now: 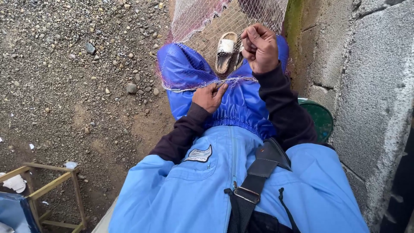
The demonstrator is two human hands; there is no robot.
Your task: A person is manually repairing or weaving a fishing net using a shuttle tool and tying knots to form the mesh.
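Below, we sit with a fishing net (202, 26) draped over our blue-trousered knees, its corded edge (202, 86) running across the lap. Our left hand (209, 97) pinches that edge together with a thin netting needle (221, 85), fingers clenched on both. Our right hand (260, 47), raised above the lap, is closed in a fist on the mesh. A concrete block wall (371, 86) closes the right side tightly; open gravel ground (77, 64) lies to the left. A white sandal (225, 49) shows through the net. An oval patch (199, 154) marks the light-blue jacket; a wooden stool frame (56, 190) stands lower left.
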